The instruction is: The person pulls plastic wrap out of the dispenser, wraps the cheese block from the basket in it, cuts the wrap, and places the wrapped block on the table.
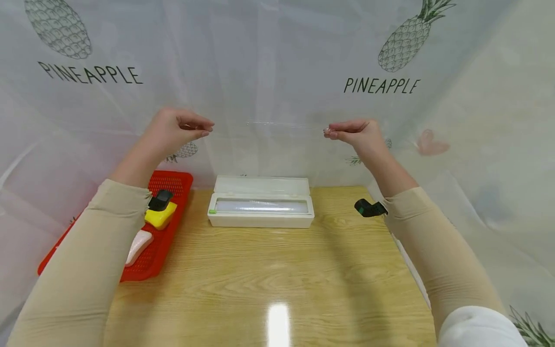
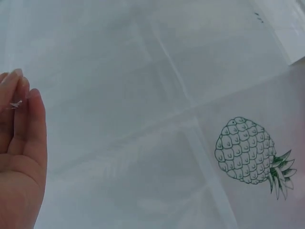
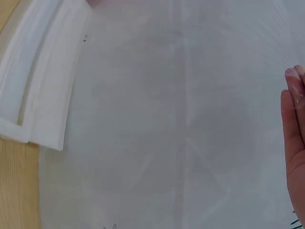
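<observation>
A sheet of clear cling film [image 1: 277,124] is stretched in the air between both hands, with only its glinting edge and a few creases showing. My left hand [image 1: 175,127] pinches one side of it between thumb and fingers, and a crumpled bit shows at the fingertips [image 2: 18,98] in the left wrist view. On the other side, my right hand [image 1: 357,135] pinches the film too, which gathers in fine creases toward those fingers in the right wrist view. Below and between the hands stands a white cling film dispenser [image 1: 261,221], lid raised, a roll [image 1: 262,206] showing in its window.
At the left, a red plastic basket [image 1: 171,246] holds a yellow item [image 1: 160,217] and a pale pink piece [image 1: 138,246], partly behind the left sleeve. The wooden table [image 1: 243,274] ends against a whitish pineapple-print sheet [image 1: 269,58] hanging behind it.
</observation>
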The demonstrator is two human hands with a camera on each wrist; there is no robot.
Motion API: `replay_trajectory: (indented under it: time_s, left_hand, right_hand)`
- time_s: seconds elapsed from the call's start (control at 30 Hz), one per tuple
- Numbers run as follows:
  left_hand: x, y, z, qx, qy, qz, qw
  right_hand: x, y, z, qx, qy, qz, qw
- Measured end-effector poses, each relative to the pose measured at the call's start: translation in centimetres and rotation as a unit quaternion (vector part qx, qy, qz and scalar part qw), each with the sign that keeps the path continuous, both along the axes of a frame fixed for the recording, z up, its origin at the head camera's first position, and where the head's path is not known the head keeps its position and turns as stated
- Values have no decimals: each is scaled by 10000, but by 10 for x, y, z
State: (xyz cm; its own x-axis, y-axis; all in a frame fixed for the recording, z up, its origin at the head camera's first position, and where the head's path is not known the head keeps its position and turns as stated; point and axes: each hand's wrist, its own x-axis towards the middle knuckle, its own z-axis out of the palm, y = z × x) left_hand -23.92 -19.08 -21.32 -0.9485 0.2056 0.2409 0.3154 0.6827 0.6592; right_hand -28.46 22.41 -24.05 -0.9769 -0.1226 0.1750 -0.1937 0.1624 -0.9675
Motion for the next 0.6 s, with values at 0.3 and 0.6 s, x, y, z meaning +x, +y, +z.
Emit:
replay_trajectory:
  time_s: [0.3, 0.6]
  left_hand:
    - [50, -1, -16, 362, 358, 95, 9987]
    - [85, -13, -37, 335, -1, 338, 9989]
  right_hand:
    - [51, 8, -6, 810, 346, 342, 9955]
    - [80, 15, -22, 1694, 526, 106, 9841]
